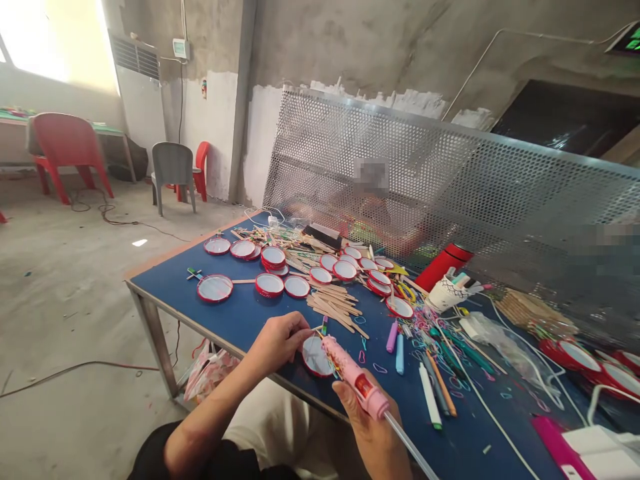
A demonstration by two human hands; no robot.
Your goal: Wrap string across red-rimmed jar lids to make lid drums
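My right hand (377, 433) is wrapped round a pink hot glue gun (353, 377), with a clear glue stick (410, 443) running out of its back end. The gun's nose is over the right edge of a small red-rimmed drum (316, 353) with a white face, at the table's front edge. My left hand (283, 340) is closed at the drum's upper left rim, fingertips pinched together. What they grip is too small to make out. Behind the drum a short green-marked stick (325, 325) points away from me.
More red-rimmed drums (215, 289) and loose craft sticks (333, 307) spread over the blue table (170, 283). To the right are markers (430, 393), a pen cup (447, 293), a red flask (445, 263) and a white cable (493, 417). A perforated metal screen (320, 133) stands behind, a person beyond it.
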